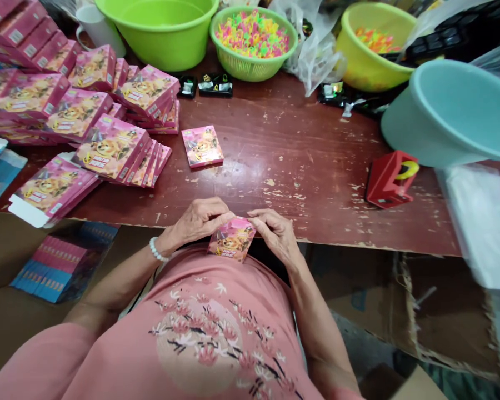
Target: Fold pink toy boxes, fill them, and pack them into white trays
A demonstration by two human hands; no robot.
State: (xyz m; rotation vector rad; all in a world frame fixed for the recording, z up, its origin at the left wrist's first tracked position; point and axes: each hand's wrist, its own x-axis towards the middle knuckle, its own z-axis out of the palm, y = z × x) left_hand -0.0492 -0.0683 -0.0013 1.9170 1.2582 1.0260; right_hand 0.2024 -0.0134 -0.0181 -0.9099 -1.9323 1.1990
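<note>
A small pink printed box (pixel 232 242) is held between both hands at the table's front edge, its picture side facing up toward me. My left hand (pixel 200 218) grips its upper left corner, thumb along the top edge. At the upper right corner, my right hand (pixel 274 230) pinches it between thumb and fingers. Whether the box's far end is open or closed is hidden by my fingers. A similar single pink box (pixel 202 146) lies flat on the table just beyond my hands.
Stacked pink boxes (pixel 112 147) fill the left side, with flat unfolded cartons (pixel 52 186) in front. Behind stand a green basin (pixel 162 41), a green basket (pixel 254 66) of colourful pieces, a yellow basin (pixel 358 66) and a blue bucket (pixel 416 122). A red tape dispenser (pixel 385 180) sits right.
</note>
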